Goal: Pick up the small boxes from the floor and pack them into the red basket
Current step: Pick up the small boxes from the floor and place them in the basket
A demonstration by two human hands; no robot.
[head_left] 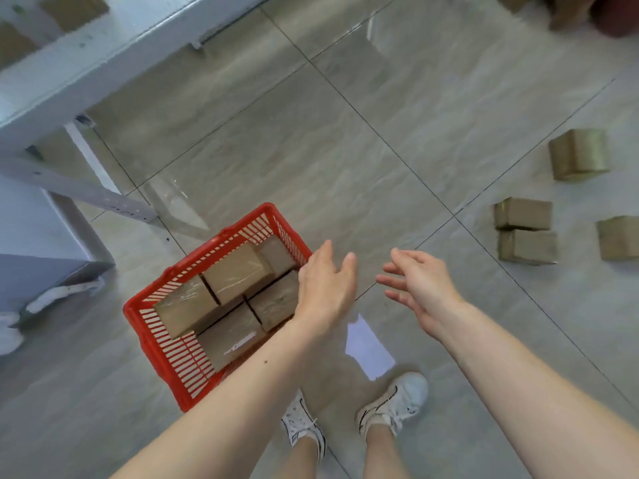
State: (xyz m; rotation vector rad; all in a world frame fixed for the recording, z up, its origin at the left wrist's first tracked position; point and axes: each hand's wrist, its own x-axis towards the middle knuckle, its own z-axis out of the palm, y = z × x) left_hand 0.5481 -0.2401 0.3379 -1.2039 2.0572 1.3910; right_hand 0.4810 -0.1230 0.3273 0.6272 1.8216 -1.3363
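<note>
The red basket (179,357) stands on the tiled floor at lower left, with several brown taped boxes (235,273) packed inside. My left hand (325,288) hovers over the basket's right edge, fingers straight, holding nothing. My right hand (422,288) hangs just right of it above bare floor, fingers relaxed and spread, empty. More small boxes lie on the floor at the right: one (579,153) farther off, two touching ones (524,214) (529,247) closer, and one (620,238) cut by the frame edge.
A white metal shelf frame (79,193) with cardboard boxes on top stands at the left and back left. My two feet in white sneakers (394,404) are right of the basket. More cartons (567,8) sit at the far top right.
</note>
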